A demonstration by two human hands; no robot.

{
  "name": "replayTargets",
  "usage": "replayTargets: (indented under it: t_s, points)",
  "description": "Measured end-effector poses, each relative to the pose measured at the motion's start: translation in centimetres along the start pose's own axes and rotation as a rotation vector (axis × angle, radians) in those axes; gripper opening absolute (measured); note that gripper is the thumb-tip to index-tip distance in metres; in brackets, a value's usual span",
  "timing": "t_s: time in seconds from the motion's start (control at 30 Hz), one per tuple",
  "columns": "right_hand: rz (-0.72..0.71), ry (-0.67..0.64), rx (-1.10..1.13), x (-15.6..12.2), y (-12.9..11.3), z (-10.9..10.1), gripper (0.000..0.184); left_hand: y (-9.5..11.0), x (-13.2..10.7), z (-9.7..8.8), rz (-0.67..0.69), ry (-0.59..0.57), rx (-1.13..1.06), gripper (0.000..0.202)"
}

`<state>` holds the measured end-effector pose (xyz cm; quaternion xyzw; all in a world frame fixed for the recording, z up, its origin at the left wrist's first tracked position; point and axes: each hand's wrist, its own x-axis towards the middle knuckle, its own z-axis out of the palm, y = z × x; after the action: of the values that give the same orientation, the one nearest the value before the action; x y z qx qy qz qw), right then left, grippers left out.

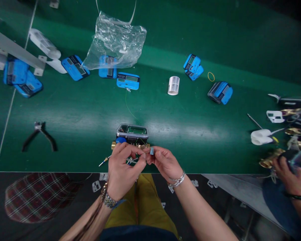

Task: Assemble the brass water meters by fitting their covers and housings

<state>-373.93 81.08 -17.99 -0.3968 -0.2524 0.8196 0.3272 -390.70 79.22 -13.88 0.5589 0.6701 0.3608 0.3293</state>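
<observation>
A meter with a clear-lidded black housing, green circuit board and brass pipe body (131, 134) lies at the near edge of the green table (90, 110). My left hand (122, 170) is closed, its fingertips pinching at the brass fitting and thin wires just in front of the meter. My right hand (164, 162) is closed too, pinching a small light-blue part (152, 151) between thumb and forefinger right beside the left fingertips. A thin probe on a wire (104, 161) sticks out to the left of my left hand.
Black pliers (40, 134) lie at the left. Several blue meter covers (127, 81) are spread across the far side, with a clear plastic bag (115, 42), a tape roll (173, 85) and a rubber band (211, 76). Another person's hand (289, 175) works on brass meters at the right edge.
</observation>
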Motion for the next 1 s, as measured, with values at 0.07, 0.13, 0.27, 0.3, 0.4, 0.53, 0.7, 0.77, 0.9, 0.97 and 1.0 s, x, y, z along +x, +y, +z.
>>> replayTargets:
  t_s: [0.07,0.13,0.27,0.3,0.4,0.53,0.7,0.77,0.9,0.97,1.0]
  points:
    - [-0.008,-0.005,-0.019,0.0,0.1,-0.2,0.041,0.0,0.1,0.0,0.014,-0.006,0.007,0.011]
    - [-0.017,-0.009,-0.049,0.1,0.2,-0.3,0.041,-0.1,0.2,-0.1,0.024,-0.010,0.008,0.012]
    - [-0.030,-0.015,-0.092,0.2,0.3,-0.6,0.040,-0.2,0.1,-0.2,0.030,-0.011,-0.005,0.011]
    - [-0.033,-0.015,-0.096,0.2,0.3,-0.6,0.040,-0.2,0.1,-0.2,0.031,-0.011,-0.004,0.011]
    - [-0.037,-0.014,-0.111,0.2,0.3,-0.7,0.039,-0.4,0.1,-0.2,0.035,-0.014,-0.001,0.012]
    - [-0.037,-0.016,-0.119,0.2,0.2,-0.6,0.040,-0.5,0.1,-0.1,0.025,-0.020,0.000,0.012]
    - [-0.045,-0.022,-0.115,0.3,0.3,-0.7,0.039,-0.5,0.0,-0.1,0.051,-0.027,0.002,0.012]
    - [-0.046,-0.027,-0.112,0.2,0.3,-0.7,0.039,-0.5,0.0,-0.1,0.059,-0.031,-0.005,0.012]
    - [-0.043,-0.032,-0.109,0.2,0.5,-1.0,0.037,-0.4,0.1,0.0,0.067,-0.037,0.006,0.013]
    - [-0.047,-0.035,-0.112,0.2,0.6,-1.1,0.037,-0.4,0.1,0.0,0.068,-0.042,0.013,0.013]
    - [-0.050,-0.037,-0.114,0.2,0.6,-1.1,0.037,-0.4,0.1,0.0,0.070,-0.045,0.014,0.012]
